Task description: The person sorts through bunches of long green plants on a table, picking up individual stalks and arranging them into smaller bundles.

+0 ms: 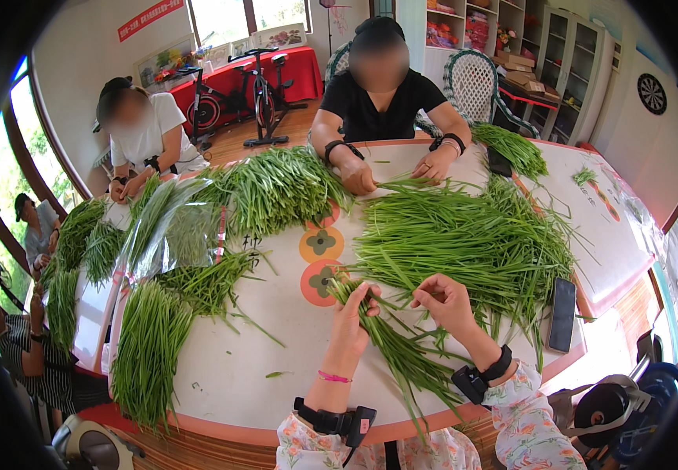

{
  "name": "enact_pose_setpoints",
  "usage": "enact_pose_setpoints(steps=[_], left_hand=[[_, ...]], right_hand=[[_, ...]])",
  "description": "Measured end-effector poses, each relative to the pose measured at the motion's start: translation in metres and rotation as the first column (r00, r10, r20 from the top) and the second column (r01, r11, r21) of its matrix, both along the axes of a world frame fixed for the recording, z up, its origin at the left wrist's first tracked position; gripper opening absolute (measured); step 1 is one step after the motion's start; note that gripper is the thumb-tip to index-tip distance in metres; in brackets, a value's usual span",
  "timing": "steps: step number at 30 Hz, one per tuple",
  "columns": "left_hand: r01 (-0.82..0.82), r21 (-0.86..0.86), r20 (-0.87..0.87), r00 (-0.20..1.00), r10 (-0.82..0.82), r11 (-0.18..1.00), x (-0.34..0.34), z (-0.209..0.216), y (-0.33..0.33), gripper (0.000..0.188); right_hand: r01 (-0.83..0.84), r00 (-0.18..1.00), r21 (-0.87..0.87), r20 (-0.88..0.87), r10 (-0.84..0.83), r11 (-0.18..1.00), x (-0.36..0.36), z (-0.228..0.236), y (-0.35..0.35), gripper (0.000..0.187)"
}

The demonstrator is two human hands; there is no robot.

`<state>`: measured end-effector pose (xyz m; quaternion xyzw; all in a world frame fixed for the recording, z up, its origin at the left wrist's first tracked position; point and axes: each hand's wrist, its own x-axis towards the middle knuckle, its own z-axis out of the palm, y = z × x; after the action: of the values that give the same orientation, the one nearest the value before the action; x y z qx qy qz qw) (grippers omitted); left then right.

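In front of me, my left hand (355, 309) is closed around a thin bunch of garlic chives (406, 356), whose leaves trail down to the right toward the table's near edge. To its right, my right hand (447, 304) has thumb and fingers pinched together, with a slender chive stalk meeting the fingertips. Just beyond both hands spreads a large heap of loose garlic chives (449, 235). On the left, an evened-up pile of chives (151, 345) lies with its leaves hanging over the table edge.
A phone (562, 315) lies right of the heap. Another big chive pile (284, 188) and clear plastic film (174, 223) are on the white table (229, 376). Across it, one person in black (386, 102) handles chives; another in white (151, 129) sits farther left. More people are at far left.
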<state>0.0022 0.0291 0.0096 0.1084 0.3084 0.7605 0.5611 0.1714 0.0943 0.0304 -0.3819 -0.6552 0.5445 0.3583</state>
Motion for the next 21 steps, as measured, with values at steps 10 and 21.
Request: enact_pose_setpoints(steps=[10, 21], left_hand=[[0.053, 0.002, -0.124, 0.991, -0.052, 0.999, -0.002, -0.009, 0.003, 0.023], [0.141, 0.139, 0.256, 0.951, -0.173, 0.98, -0.002, -0.003, 0.0, 0.021]], right_hand=[[-0.273, 0.954, 0.062, 0.15, 0.261, 0.96, -0.001, 0.0, -0.003, 0.011], [0.064, 0.919, 0.454, 0.321, -0.23, 0.889, 0.025, 0.0, 0.025, 0.011]])
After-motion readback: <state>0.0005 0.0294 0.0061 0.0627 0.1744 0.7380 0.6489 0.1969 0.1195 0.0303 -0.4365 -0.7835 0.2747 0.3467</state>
